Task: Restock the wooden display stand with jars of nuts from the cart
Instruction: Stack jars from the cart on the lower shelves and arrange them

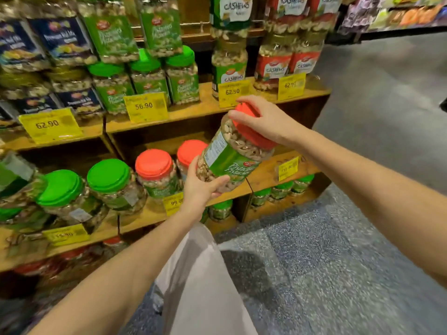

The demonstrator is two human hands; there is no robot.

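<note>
A pale trouser leg (200, 281) hung lowest in view. Above it, the left hand (202, 189) cupped the base of a tilted pistachio jar (232, 155), the right hand (263, 119) clasping its red lid (249, 126), before the wooden stand's middle shelf (261, 172)

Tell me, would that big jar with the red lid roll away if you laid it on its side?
Probably a bit. The jar looks rounded, though flattish label sides might stop it. It seems heavy: it is packed with nuts, and the left hand supports its base while the right hand grips the red lid. The clear plastic could be slippery.
</note>
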